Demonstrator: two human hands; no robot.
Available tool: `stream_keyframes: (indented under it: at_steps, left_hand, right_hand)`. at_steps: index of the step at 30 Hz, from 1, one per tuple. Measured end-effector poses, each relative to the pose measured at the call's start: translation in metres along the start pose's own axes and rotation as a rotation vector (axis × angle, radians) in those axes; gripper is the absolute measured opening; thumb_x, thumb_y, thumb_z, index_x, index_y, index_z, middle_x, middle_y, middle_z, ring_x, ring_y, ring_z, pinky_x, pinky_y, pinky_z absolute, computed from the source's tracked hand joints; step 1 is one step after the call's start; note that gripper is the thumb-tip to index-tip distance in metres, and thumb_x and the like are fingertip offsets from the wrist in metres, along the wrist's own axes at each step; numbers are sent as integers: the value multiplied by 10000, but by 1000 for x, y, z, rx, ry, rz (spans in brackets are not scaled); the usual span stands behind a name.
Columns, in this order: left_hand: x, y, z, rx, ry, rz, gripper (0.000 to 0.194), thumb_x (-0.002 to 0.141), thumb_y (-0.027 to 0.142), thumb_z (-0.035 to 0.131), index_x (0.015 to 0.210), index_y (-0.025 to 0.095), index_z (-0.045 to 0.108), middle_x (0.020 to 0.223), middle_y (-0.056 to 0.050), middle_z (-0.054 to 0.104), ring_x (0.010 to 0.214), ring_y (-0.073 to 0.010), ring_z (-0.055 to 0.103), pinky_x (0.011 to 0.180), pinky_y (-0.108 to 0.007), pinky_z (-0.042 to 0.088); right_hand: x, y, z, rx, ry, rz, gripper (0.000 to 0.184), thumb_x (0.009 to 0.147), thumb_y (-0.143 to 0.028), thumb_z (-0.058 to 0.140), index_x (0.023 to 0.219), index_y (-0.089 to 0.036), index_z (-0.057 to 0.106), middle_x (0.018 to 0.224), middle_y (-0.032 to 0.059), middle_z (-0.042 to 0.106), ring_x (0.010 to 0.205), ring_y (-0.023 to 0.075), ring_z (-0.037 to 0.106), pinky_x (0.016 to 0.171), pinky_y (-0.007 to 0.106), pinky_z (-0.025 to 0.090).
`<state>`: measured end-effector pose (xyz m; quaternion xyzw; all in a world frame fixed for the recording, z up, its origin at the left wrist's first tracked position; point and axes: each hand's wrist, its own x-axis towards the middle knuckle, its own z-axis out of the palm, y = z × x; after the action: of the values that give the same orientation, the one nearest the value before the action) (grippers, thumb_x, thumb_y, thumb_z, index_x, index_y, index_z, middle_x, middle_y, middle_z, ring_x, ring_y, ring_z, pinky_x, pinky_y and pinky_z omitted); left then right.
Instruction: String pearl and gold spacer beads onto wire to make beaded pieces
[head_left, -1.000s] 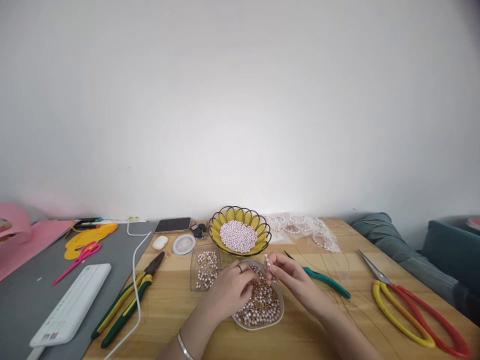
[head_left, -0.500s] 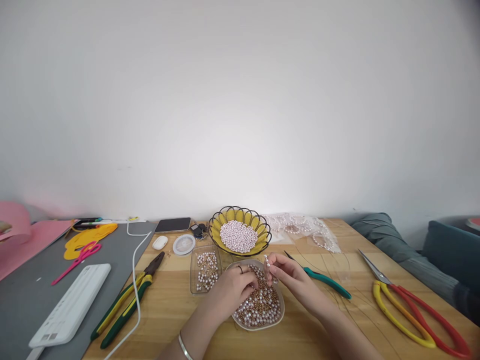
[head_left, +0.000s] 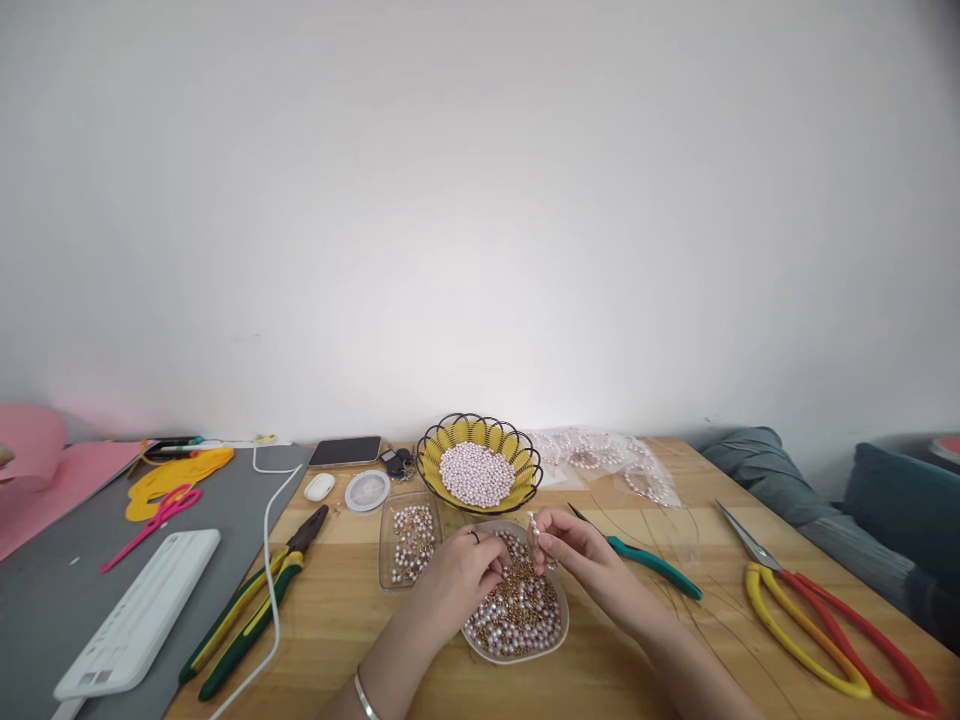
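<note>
- Because the yellow basket (head_left: 452, 436) has thin, looped black edging, I judge it light and slightly flexible; I would support it by opposite sides, keeping its pale beads (head_left: 478, 475) level.
- The pale bowl (head_left: 517, 659), below the basket, contains mixed pink and gold beads (head_left: 521, 612). I rate it rigid, with a shifting load; suitable hold points are opposite rim edges.
- The right hand (head_left: 583, 555) is narrow: thumb and fingers pinch a short bead strand (head_left: 535, 529).
- The left hand (head_left: 461, 568) has its fingers drawn together at the bowl's left side, by the beads. I cannot tell whether a bead is between the fingertips.
- The clear tray (head_left: 384, 560), left of the bowl, appears hard and smooth, possibly brittle; I would take it by two opposite walls.
- The strand is at the bowl's upper right edge. I expect it to be very light, flexible between beads and slippery on their surfaces; hold it near one end with low pressure.
- Individual beads are likely hard and prone to rolling; a fingertip pinch suits them.
- Small markings on the white device (head_left: 142, 610) are illegible at this resolution. I can read no brand or label.
</note>
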<state>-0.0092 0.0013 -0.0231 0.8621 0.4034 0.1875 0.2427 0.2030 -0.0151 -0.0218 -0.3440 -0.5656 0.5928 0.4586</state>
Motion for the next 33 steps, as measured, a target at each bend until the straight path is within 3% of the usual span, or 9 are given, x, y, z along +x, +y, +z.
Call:
stream_keyframes:
  at_steps: [4,8,12,15,18,20,26,33]
  left_hand:
    - [-1,5,-2,-28,49,-6,228,824,-9,619,927,187,675,952,-67,736,966,-268,654,819,-350,499]
    - [-3,13,-5,-124,110,6,235,811,1,569,933,189,639,950,-54,704,912,-228,653,798,-315,492]
    - [-2,17,-8,-379,173,-30,149,810,55,561,850,186,619,824,-25,660,768,-191,620,703,-286,472]
    - [0,17,-11,-645,181,-105,30,871,182,589,865,175,618,814,-25,635,717,-172,596,634,-266,480]
    - [1,17,-15,-997,220,-134,193,832,315,739,924,169,653,843,-23,631,750,-167,589,673,-272,507]
    - [1,17,-17,-1110,263,-119,278,785,355,815,933,170,670,834,-15,633,762,-160,582,706,-270,507]
    - [-2,16,-18,-1235,269,-87,312,727,337,888,899,169,689,807,-14,649,787,-159,580,735,-260,491]
    - [-3,15,-16,-1252,248,-79,292,720,317,902,878,162,711,816,-23,679,812,-164,610,769,-270,491]
  right_hand:
    - [0,1,-1,3,-4,12,345,898,-537,718,877,-207,621,727,-14,631,709,177,584,739,324,449]
    - [-1,0,0,6,-18,24,341,902,-532,716,873,-205,626,728,-13,642,709,178,597,739,321,453]
    - [-2,-3,2,25,-47,36,332,899,-519,727,873,-202,632,721,-19,639,698,170,597,725,309,452]
    - [-3,-2,1,71,-142,59,327,899,-504,736,852,-196,636,697,-22,638,665,155,592,698,292,447]
    - [-6,2,-1,132,-216,66,304,893,-467,756,843,-192,638,690,-22,650,641,141,594,682,278,447]
    - [-7,5,-2,167,-248,71,295,885,-453,767,840,-191,638,687,-24,653,624,134,593,671,274,451]
    - [-9,7,-3,218,-394,156,313,850,-453,798,824,-182,643,674,-30,661,582,110,589,635,257,450]
    - [-9,6,-3,214,-425,169,311,847,-442,803,814,-173,651,693,-24,681,578,98,597,619,236,444]
